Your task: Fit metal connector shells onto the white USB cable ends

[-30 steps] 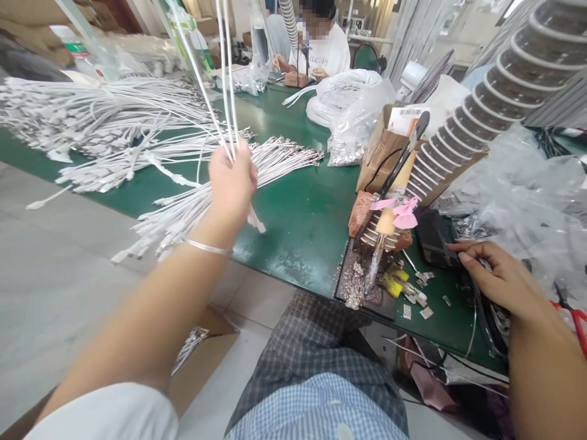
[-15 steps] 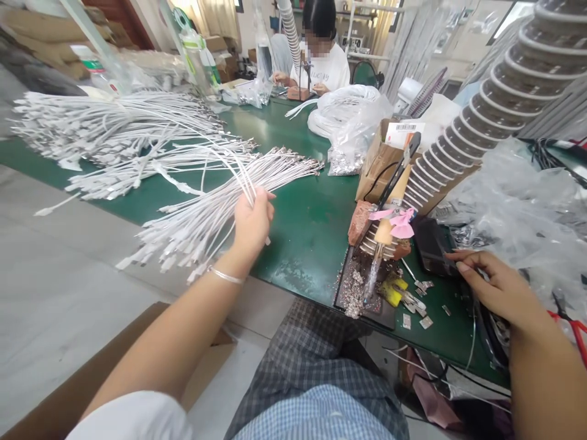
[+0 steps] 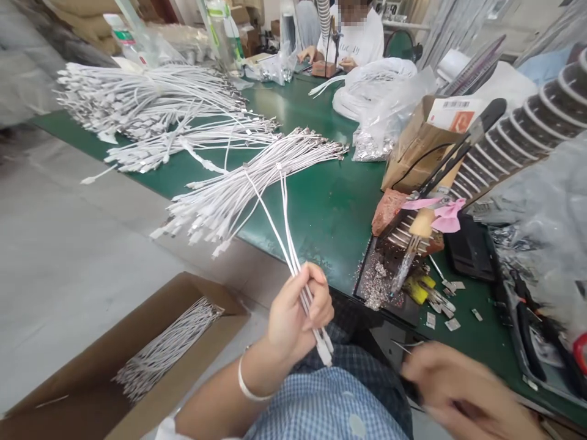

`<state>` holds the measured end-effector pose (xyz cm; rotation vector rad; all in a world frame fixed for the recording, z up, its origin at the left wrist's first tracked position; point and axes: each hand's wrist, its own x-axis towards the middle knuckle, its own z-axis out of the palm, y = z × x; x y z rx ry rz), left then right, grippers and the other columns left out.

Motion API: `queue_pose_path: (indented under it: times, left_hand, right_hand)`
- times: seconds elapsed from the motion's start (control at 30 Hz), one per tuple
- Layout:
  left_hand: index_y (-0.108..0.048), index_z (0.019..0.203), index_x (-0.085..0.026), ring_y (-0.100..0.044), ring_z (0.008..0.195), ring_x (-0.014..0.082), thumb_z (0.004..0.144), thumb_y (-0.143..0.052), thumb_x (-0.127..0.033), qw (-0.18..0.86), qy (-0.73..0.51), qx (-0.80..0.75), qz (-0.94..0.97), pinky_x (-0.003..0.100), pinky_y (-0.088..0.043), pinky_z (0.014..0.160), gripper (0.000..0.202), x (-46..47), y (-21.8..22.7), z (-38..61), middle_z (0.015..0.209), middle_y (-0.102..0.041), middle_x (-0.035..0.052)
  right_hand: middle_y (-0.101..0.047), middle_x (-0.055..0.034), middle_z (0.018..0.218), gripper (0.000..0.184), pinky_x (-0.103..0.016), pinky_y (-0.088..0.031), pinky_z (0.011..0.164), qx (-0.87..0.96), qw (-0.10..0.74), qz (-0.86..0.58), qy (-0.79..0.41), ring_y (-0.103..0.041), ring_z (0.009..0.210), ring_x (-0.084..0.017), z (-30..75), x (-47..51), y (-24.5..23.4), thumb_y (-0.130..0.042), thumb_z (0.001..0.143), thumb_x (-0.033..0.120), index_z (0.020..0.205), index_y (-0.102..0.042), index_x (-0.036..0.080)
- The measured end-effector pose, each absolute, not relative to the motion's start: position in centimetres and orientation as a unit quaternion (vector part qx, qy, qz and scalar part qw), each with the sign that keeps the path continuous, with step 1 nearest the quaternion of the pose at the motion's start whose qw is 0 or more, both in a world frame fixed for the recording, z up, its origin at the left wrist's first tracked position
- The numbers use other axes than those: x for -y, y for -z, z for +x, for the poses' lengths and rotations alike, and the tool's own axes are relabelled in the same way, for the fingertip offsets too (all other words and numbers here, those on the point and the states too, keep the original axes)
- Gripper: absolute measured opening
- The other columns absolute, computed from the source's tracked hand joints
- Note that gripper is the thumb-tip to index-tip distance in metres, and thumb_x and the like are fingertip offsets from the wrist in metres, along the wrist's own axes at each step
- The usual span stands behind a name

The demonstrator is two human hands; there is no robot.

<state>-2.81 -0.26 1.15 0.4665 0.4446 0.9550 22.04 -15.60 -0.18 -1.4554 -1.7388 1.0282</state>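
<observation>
My left hand (image 3: 298, 315) is closed around a few thin white cables (image 3: 284, 226) near their plug ends, above my lap at the table's near edge. The cables run up and back to a larger bundle of white cables (image 3: 247, 183) lying on the green table (image 3: 321, 208). My right hand (image 3: 454, 382) is low at the right, below the table edge and smeared by motion; its fingers are not readable. A soldering iron (image 3: 408, 260) rests on its stand just right of my left hand.
More white cable heaps (image 3: 147, 104) lie at the far left. A cardboard box (image 3: 151, 354) holding cables sits on the floor. A brown box (image 3: 422, 146), plastic bags (image 3: 380, 98) and a ribbed hose (image 3: 518, 146) crowd the right. Another person (image 3: 353, 36) works at the far end.
My left hand has pulled a few cables from the bundle back toward my lap. My right hand has left the black device on the table and dropped below the edge.
</observation>
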Motion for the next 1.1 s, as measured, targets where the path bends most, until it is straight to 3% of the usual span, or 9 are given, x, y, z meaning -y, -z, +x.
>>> queue_pose_path:
  times: [0.1,0.3,0.5,0.6,0.7,0.83,0.93,1.0,1.1]
  left_hand:
    - [-0.066,0.078,-0.021,-0.016,0.032,0.0052,0.094,-0.061,-0.041,0.841,-0.461,-0.215,0.183,0.017,-0.018,0.035,0.027,1.9,0.8,-1.9,0.043,-0.043,-0.007]
    - [-0.065,0.079,-0.018,-0.031,0.033,0.0054,0.088,-0.069,-0.046,0.836,-0.441,-0.262,0.197,0.016,-0.025,0.037,0.029,3.1,2.1,-1.4,0.046,-0.05,-0.0045]
    - [-0.066,0.089,-0.013,-0.032,0.033,0.0024,0.089,-0.064,-0.024,0.796,-0.492,-0.278,0.219,0.015,-0.025,0.037,0.011,-3.0,-2.0,-4.0,0.058,-0.053,-0.0049]
    - [-0.064,0.084,-0.013,-0.031,0.032,0.0031,0.097,-0.047,-0.018,0.754,-0.53,-0.307,0.236,0.015,-0.024,0.036,0.022,-6.4,-4.5,-5.3,0.055,-0.05,-0.0051]
    - [-0.063,0.081,-0.013,-0.029,0.032,0.0036,0.101,-0.039,-0.016,0.716,-0.558,-0.318,0.273,0.015,-0.023,0.036,0.032,-7.7,-5.9,-6.0,0.053,-0.048,-0.0054]
    - [-0.064,0.08,-0.014,-0.028,0.035,0.0044,0.1,-0.049,-0.026,0.687,-0.568,-0.305,0.334,0.015,-0.023,0.037,0.028,-6.5,-5.7,-6.4,0.05,-0.045,-0.0063]
    - [-0.067,0.079,-0.015,-0.024,0.037,0.0049,0.093,-0.062,-0.038,0.724,-0.496,-0.286,0.384,0.017,-0.02,0.039,0.027,-4.6,-4.5,-6.5,0.046,-0.043,-0.007]
    - [-0.069,0.08,-0.014,-0.024,0.038,0.0053,0.09,-0.064,-0.043,0.767,-0.422,-0.268,0.402,0.019,-0.016,0.04,0.031,-3.2,-3.4,-6.5,0.045,-0.042,-0.0065]
    - [-0.072,0.085,-0.013,-0.025,0.039,0.0059,0.088,-0.063,-0.041,0.828,-0.326,-0.235,0.391,0.022,-0.015,0.042,0.029,-1.2,-1.5,-6.1,0.046,-0.045,-0.0046]
  right_hand:
    - [-0.061,-0.0075,0.13,0.019,-0.04,-0.052,0.097,0.623,0.338,-0.489,-0.507,-0.064,0.114,-0.025,15.1,12.9,2.3,-0.06,0.093,0.043,0.083,-0.063,0.027]
    - [-0.058,-0.0024,0.086,0.023,-0.032,-0.05,0.075,0.627,0.322,-0.466,-0.534,-0.06,0.082,-0.019,10.7,10.9,4.2,-0.058,0.092,0.041,0.078,-0.057,0.023]
    - [-0.057,-0.0032,0.087,0.011,-0.029,-0.046,0.072,0.719,0.172,-0.492,-0.46,-0.059,0.082,-0.019,11.1,12.2,6.5,-0.048,0.087,0.015,0.08,-0.051,0.022]
    - [-0.057,-0.0031,0.085,0.014,-0.029,-0.046,0.072,0.715,0.135,-0.519,-0.449,-0.06,0.081,-0.019,11.9,13.1,8.5,-0.046,0.087,0.012,0.078,-0.051,0.022]
    - [-0.06,-0.0042,0.086,0.017,-0.03,-0.049,0.072,0.707,0.1,-0.547,-0.437,-0.064,0.082,-0.02,12.7,13.9,10.8,-0.044,0.086,0.01,0.078,-0.052,0.022]
    - [-0.067,-0.0056,0.087,0.016,-0.04,-0.056,0.074,0.7,0.056,-0.57,-0.427,-0.07,0.084,-0.028,13.3,14.5,13.0,-0.052,0.075,0.011,0.074,-0.056,0.026]
    - [-0.071,-0.0058,0.112,0.017,-0.044,-0.056,0.092,0.697,0.051,-0.575,-0.426,-0.069,0.108,-0.033,14.1,14.6,11.8,-0.057,0.073,0.012,0.075,-0.061,0.028]
    - [-0.064,-0.0048,0.136,0.016,-0.042,-0.052,0.103,0.695,0.065,-0.576,-0.426,-0.061,0.126,-0.03,15.5,14.8,9.4,-0.054,0.082,0.016,0.081,-0.064,0.028]
    - [-0.07,-0.0051,0.126,0.015,-0.03,-0.057,0.095,0.69,0.134,-0.563,-0.435,-0.069,0.114,-0.023,19.3,15.9,4.8,-0.054,0.093,0.03,0.087,-0.067,0.029]
